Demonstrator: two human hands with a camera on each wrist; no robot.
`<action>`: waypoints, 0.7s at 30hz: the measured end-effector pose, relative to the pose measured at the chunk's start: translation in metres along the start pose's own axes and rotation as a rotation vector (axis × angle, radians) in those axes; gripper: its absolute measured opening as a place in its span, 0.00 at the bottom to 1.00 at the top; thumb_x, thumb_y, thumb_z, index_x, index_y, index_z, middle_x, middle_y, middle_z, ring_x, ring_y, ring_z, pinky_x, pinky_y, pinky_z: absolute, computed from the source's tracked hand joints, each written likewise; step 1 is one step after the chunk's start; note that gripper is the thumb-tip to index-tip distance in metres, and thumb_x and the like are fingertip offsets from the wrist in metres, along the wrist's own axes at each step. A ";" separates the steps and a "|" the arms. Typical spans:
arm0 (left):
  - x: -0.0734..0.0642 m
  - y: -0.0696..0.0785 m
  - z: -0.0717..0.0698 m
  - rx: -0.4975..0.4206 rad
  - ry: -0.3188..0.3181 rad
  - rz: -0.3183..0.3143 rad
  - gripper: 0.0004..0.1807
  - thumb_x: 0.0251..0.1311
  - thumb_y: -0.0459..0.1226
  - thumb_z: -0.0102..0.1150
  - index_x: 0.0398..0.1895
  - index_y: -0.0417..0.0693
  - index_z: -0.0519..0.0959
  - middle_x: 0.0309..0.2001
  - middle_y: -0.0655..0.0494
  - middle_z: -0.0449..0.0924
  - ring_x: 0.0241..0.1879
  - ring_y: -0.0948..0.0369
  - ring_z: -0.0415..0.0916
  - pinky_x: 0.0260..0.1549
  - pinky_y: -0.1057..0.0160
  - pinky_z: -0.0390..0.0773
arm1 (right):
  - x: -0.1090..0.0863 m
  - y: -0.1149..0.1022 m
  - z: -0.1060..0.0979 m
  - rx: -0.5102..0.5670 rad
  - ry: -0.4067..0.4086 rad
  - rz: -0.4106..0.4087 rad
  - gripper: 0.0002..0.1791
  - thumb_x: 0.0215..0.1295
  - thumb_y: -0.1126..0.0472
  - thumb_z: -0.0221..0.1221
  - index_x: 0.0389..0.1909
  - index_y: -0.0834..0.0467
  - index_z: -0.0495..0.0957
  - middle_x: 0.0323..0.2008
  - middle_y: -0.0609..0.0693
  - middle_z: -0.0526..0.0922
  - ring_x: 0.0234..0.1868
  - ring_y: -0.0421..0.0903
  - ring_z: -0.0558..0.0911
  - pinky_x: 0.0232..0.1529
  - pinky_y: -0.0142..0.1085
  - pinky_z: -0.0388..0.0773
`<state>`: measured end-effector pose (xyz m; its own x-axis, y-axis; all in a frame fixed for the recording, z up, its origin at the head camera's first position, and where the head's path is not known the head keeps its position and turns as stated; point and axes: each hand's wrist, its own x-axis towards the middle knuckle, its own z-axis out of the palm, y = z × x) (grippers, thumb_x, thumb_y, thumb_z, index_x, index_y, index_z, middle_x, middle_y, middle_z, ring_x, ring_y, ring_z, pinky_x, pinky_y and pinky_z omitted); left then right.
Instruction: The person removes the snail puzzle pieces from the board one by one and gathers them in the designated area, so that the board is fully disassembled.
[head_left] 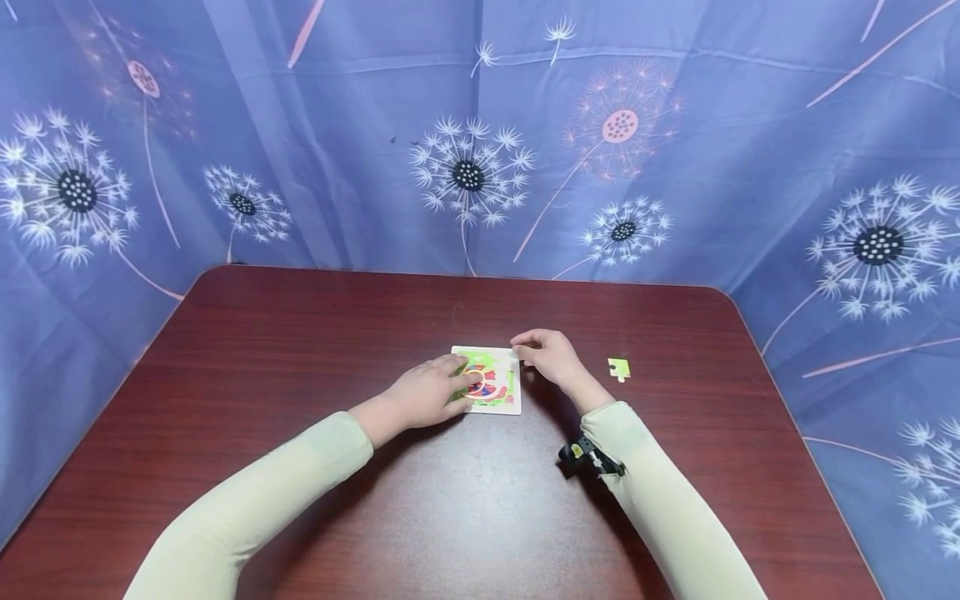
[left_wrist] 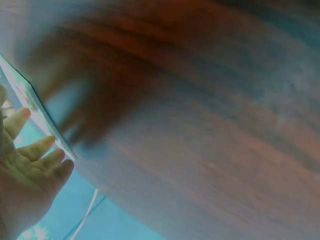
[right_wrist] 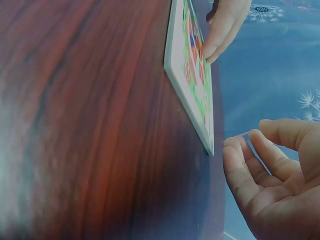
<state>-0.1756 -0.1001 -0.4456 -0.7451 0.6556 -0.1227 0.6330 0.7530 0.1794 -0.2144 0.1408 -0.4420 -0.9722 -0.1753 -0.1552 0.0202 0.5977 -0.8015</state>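
A square jigsaw puzzle [head_left: 491, 392] with a white border and a colourful round picture lies flat on the table. The fingers of my left hand [head_left: 427, 392] spread over its left half and press on it. In the left wrist view, that hand [left_wrist: 32, 175] shows at the lower left beside the board's edge. At the top right corner is my right hand [head_left: 551, 354], thumb and fingertips bent together. The right wrist view has this hand [right_wrist: 280, 175] just off the corner, pinching a thin puzzle piece [right_wrist: 241, 134] seen edge-on and mostly hidden.
To the right of the hands, a loose green-yellow puzzle piece [head_left: 618, 369] lies on the dark red wooden table [head_left: 337, 317]. A blue curtain [head_left: 360, 167] with dandelion prints hangs along the table's far side. A small black camera [head_left: 577, 457] is strapped at the right wrist.
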 end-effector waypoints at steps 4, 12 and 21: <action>0.000 0.000 0.000 -0.014 -0.014 -0.010 0.27 0.74 0.50 0.51 0.72 0.52 0.73 0.75 0.38 0.67 0.75 0.40 0.66 0.73 0.43 0.68 | 0.000 -0.003 0.004 -0.026 0.010 -0.008 0.16 0.72 0.61 0.57 0.54 0.65 0.84 0.51 0.63 0.88 0.46 0.54 0.88 0.49 0.39 0.82; 0.002 -0.002 0.002 -0.020 -0.026 -0.015 0.27 0.75 0.51 0.50 0.72 0.52 0.73 0.75 0.38 0.66 0.75 0.41 0.65 0.71 0.41 0.70 | 0.004 -0.007 0.008 -0.040 -0.014 -0.020 0.16 0.71 0.62 0.57 0.53 0.64 0.85 0.51 0.62 0.88 0.44 0.51 0.85 0.43 0.33 0.78; 0.003 0.001 0.001 -0.011 -0.040 -0.029 0.27 0.74 0.48 0.52 0.73 0.52 0.73 0.76 0.39 0.65 0.76 0.43 0.64 0.71 0.44 0.71 | 0.008 -0.007 0.011 -0.041 -0.062 -0.017 0.16 0.69 0.65 0.56 0.53 0.65 0.85 0.53 0.62 0.87 0.48 0.50 0.83 0.47 0.34 0.78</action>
<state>-0.1769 -0.0979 -0.4466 -0.7542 0.6351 -0.1669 0.6086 0.7715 0.1855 -0.2200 0.1266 -0.4438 -0.9561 -0.2327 -0.1783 -0.0067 0.6254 -0.7802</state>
